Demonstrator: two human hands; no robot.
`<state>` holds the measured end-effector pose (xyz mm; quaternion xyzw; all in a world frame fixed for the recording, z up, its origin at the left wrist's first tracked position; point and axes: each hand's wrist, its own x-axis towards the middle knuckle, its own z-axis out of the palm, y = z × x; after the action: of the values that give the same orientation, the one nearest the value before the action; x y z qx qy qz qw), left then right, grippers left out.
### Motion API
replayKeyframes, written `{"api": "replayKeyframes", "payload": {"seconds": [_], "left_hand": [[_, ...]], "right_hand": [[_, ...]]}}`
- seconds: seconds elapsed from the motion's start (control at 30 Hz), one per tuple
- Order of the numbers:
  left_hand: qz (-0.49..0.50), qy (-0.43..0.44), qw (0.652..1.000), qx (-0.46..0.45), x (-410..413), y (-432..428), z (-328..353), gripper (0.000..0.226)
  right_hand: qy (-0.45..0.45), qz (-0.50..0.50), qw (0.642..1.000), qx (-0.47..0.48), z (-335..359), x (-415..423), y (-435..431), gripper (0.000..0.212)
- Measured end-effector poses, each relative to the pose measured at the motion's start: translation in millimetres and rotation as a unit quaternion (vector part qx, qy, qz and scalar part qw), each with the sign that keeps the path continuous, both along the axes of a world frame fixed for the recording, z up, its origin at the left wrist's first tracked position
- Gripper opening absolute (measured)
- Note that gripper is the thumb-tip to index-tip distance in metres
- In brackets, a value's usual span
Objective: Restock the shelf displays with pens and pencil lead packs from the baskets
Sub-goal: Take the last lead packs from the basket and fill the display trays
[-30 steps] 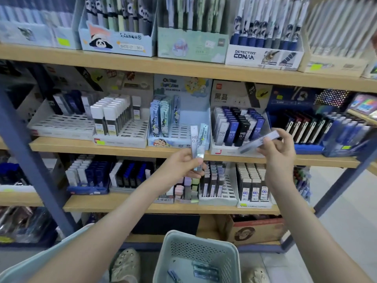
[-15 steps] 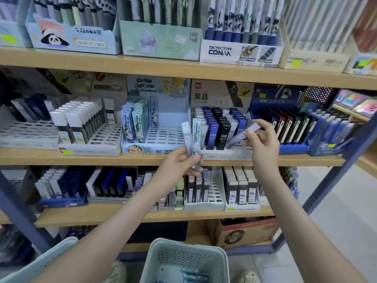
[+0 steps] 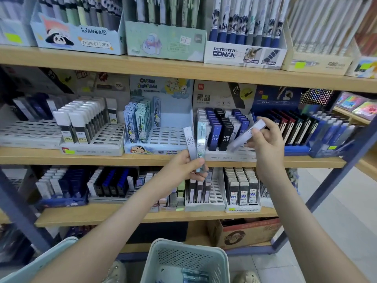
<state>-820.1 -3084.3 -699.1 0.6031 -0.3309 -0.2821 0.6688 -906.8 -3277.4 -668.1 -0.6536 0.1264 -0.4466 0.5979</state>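
- The right hand (image 3: 265, 148) pinches a pale lead pack (image 3: 246, 135) toward its upper end. The pack slants down-left, its lower end just over the front row of the display tray (image 3: 228, 157) at the middle shelf's (image 3: 102, 158) front edge.
- The left hand (image 3: 183, 168) grips two packs (image 3: 189, 141) upright, just left of that tray. The right hand is nearer to it.
- The basket (image 3: 183, 252) sits below the shelf, holding a few packs.
- Little differs from half a second earlier: same grips, same tilt.
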Motion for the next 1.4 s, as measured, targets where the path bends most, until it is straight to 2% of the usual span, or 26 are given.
{"api": "replayKeyframes", "payload": {"seconds": [0.17, 0.23, 0.4, 0.67, 0.87, 1.0, 1.2, 1.4], "left_hand": [[-0.033, -0.008, 0.999, 0.009, -5, -2, 0, 0.009], [-0.035, -0.011, 0.999, 0.008, -5, -2, 1, 0.01], [0.016, -0.006, 1.0, -0.008, -1, -5, 1, 0.011], [0.07, -0.002, 0.997, -0.027, 1, -17, 1, 0.013], [0.091, -0.01, 0.995, -0.03, 5, -21, -3, 0.013], [0.094, -0.028, 0.995, -0.029, 7, -21, -5, 0.011], [0.093, -0.043, 0.994, -0.035, 8, -19, -6, 0.014], [0.08, -0.068, 0.994, -0.027, 4, -17, -6, 0.011]], "right_hand": [[0.026, 0.122, 0.992, -0.028, -4, -8, 26, 0.026], [0.03, 0.103, 0.994, -0.035, -4, -10, 28, 0.026], [0.014, -0.03, 0.999, -0.02, 0, -8, -1, 0.019], [0.078, -0.004, 0.992, -0.102, -3, 4, -25, 0.017], [0.136, 0.012, 0.967, -0.214, 6, 14, -25, 0.024], [0.144, 0.026, 0.957, -0.251, 7, 19, -24, 0.027], [0.15, 0.01, 0.944, -0.294, 0, 24, -24, 0.025], [0.167, -0.046, 0.903, -0.393, -7, 22, -31, 0.037]]}}
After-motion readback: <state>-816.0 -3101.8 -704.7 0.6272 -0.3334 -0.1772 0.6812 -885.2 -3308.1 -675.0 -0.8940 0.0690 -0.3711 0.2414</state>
